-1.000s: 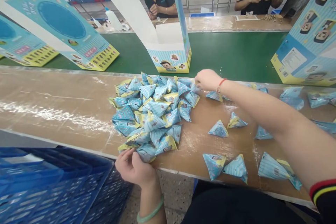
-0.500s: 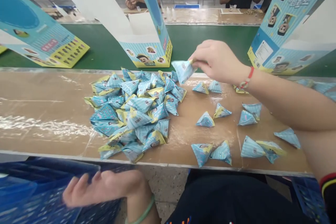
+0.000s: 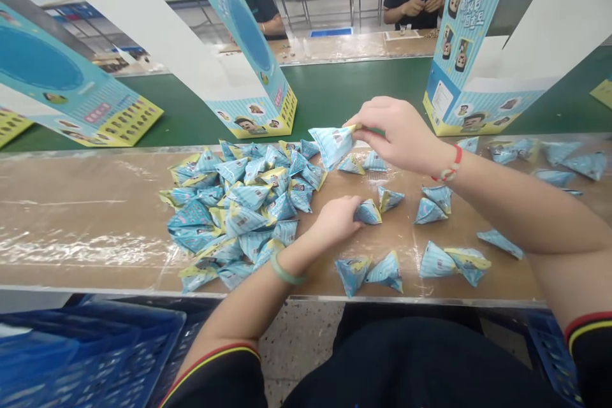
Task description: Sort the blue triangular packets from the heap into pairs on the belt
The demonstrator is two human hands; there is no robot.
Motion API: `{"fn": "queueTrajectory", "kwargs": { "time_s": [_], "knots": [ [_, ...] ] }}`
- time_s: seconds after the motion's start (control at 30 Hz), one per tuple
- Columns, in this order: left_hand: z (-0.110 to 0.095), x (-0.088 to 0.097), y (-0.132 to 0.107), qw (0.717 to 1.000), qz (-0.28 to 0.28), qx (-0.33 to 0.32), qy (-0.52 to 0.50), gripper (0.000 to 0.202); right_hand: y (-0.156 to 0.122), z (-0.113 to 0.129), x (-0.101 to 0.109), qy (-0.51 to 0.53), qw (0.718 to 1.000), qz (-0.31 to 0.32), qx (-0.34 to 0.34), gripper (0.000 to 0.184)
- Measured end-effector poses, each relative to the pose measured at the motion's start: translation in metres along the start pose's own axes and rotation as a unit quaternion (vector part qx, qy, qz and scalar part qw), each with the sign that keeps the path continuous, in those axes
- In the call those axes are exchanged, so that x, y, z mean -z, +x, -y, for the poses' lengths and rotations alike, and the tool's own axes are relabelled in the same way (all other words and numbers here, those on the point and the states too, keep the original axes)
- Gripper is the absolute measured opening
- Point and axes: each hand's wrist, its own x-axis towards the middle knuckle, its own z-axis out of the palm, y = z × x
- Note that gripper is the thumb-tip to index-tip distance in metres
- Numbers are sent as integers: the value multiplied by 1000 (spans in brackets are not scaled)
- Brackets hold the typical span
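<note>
My right hand pinches the yellow edge of a light-blue pyramid-shaped packet, held up over the far edge of the table. My left hand reaches across the tabletop, its fingers closed on the left end of another pyramid packet; the hand hides part of it. A yellow-and-blue packet lies just right of that one. Left of my hands is a large heap of the same packets. Nearer to me, two packets lie side by side, and further pairs are spread to the right.
Tall printed cartons, one at centre and one at right, stand open on the green surface behind the table. Blue crates are below left. Two people sit at a far bench.
My left hand has come up from below the table edge onto a packet on the tabletop. My right hand still holds its packet at nearly the same spot. The view has shifted.
</note>
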Motion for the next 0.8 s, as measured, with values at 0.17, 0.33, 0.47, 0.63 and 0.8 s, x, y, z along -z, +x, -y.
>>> {"fn": "queueTrajectory", "kwargs": {
  "time_s": [0.17, 0.33, 0.47, 0.63, 0.8],
  "knots": [
    [-5, 2, 8, 999, 26, -27, 7, 65, -9, 10, 1, 69, 989, -124, 43, 21],
    [9, 42, -33, 997, -58, 36, -45, 66, -15, 33, 9, 78, 988, -104, 82, 29],
    [15, 66, -112, 957, -270, 62, -85, 32, -25, 37, 0, 81, 990, -58, 99, 27],
    [2, 33, -184, 826, -537, 171, 1, 18, -57, 32, -56, 73, 976, 160, 127, 22],
    [3, -15, -196, 829, -498, 227, 111, 24, -62, 30, -78, 99, 945, 307, 43, 21]
  ]
}}
